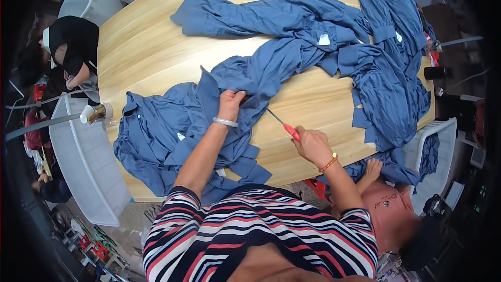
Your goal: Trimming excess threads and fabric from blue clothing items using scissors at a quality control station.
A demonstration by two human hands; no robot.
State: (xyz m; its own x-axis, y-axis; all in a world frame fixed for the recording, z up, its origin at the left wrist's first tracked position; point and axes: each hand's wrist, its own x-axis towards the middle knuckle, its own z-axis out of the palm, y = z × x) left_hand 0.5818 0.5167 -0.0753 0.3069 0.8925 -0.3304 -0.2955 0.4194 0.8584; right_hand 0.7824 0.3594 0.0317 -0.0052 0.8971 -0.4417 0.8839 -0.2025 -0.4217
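Observation:
Blue shirts lie in loose heaps across the wooden table. My left hand [230, 103], with a pale bangle at the wrist, is closed on the fabric of a blue shirt [255, 75] near the table's middle. In my right hand [314, 147] is a screwdriver [290, 130] with a red handle and a thin metal shaft. Its shaft slants up and left to the cloth beside my left hand, where the tip is hidden. Another blue shirt [156, 120] with a collar and a white label spreads under and left of my left forearm.
More blue shirts [383, 94] cover the right side of the table [151, 36]. A person in a salmon top [386, 209] handles blue cloth at the lower right; another in black [73, 42] is at the left. White bins [86, 162] stand beside the table.

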